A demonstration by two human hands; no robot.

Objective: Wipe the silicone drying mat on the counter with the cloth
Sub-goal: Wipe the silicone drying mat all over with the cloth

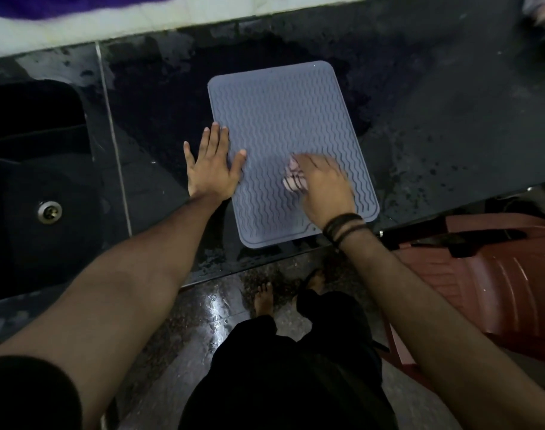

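Note:
A grey-blue silicone drying mat (pixel 283 119) with wavy ridges lies on the black counter (pixel 435 119), its near edge close to the counter's front. My left hand (pixel 210 167) lies flat, fingers straight, pressing on the mat's left edge and the counter beside it. My right hand (pixel 324 187), blurred, grips a small bunched pinkish cloth (pixel 292 176) against the mat's near right part. Most of the cloth is hidden under that hand.
A dark sink (pixel 32 181) with a metal drain (pixel 50 211) sits to the left. A red-brown plastic chair (pixel 497 274) stands at the right, below the counter's edge. White tiled wall runs along the back. Water drops speckle the counter. My bare feet stand on wet floor.

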